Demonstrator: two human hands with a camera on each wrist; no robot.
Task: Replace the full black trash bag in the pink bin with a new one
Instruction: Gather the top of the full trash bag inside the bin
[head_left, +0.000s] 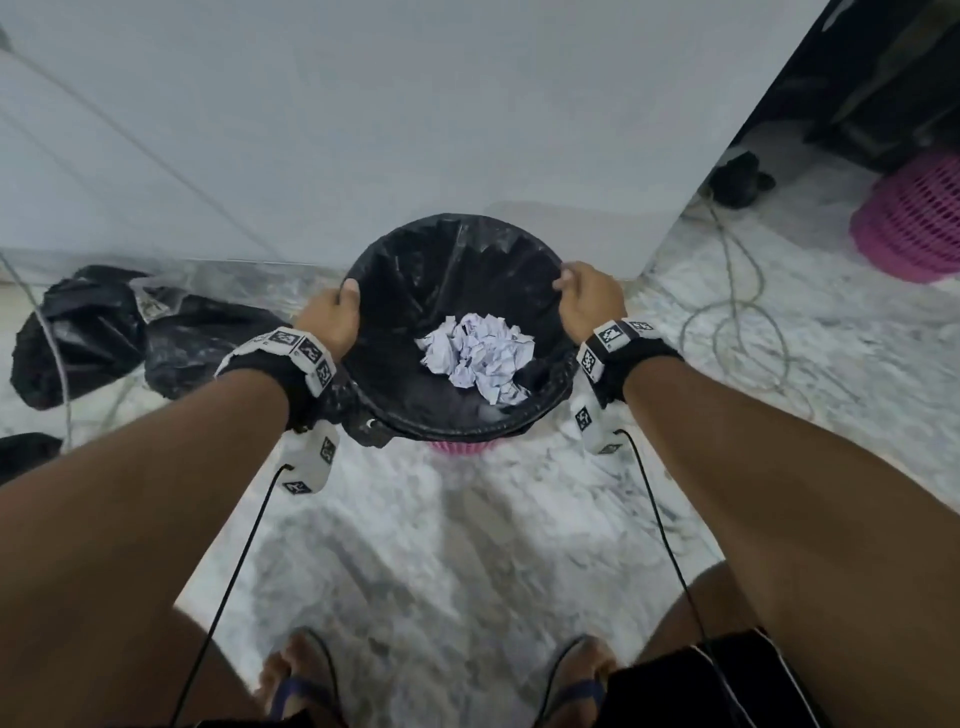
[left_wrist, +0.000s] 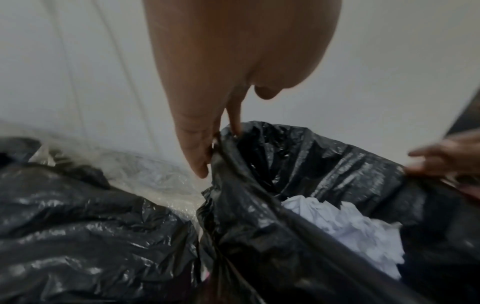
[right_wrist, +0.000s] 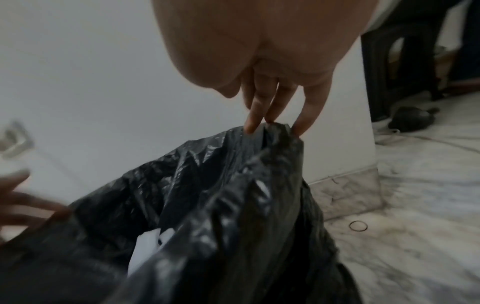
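A black trash bag (head_left: 415, 291) lines the pink bin (head_left: 460, 448), of which only a sliver shows below the bag's folded rim. Crumpled white paper (head_left: 475, 356) lies inside the bag. My left hand (head_left: 335, 314) pinches the bag's left edge (left_wrist: 223, 148), thumb inside the opening. My right hand (head_left: 584, 299) pinches the right edge (right_wrist: 275, 133) between fingertips and thumb. In both wrist views the black plastic is lifted into a peak under the fingers, with paper (left_wrist: 345, 224) showing below.
Other crumpled black bags (head_left: 104, 332) lie on the marble floor to the left, against the white wall. A second pink basket (head_left: 914, 223), a dark object (head_left: 737, 179) and loose cables (head_left: 737, 312) lie on the right. A small ring (right_wrist: 358, 226) lies on the floor.
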